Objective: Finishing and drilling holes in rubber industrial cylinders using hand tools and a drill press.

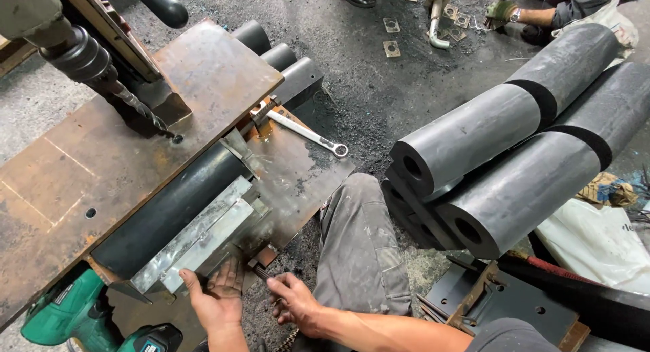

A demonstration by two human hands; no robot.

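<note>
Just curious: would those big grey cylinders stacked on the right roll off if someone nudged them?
Probably. The grey cylinders are round and piled loosely, so a push could roll one. They look thick-walled with small bores, so likely heavy. The matte surface seems grippy.

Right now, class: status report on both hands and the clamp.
Left hand flat against the steel clamp plate. Right hand on the threaded screw. Black cylinder clamped. Wrench lies clear.

We see our left hand (218, 299) and right hand (296, 304) bare and gloveless, forearms uncovered with no sleeves, a grey short-sleeved shirt edge at near right, and grey work trousers (359, 247) flecked with pale stains.
</note>
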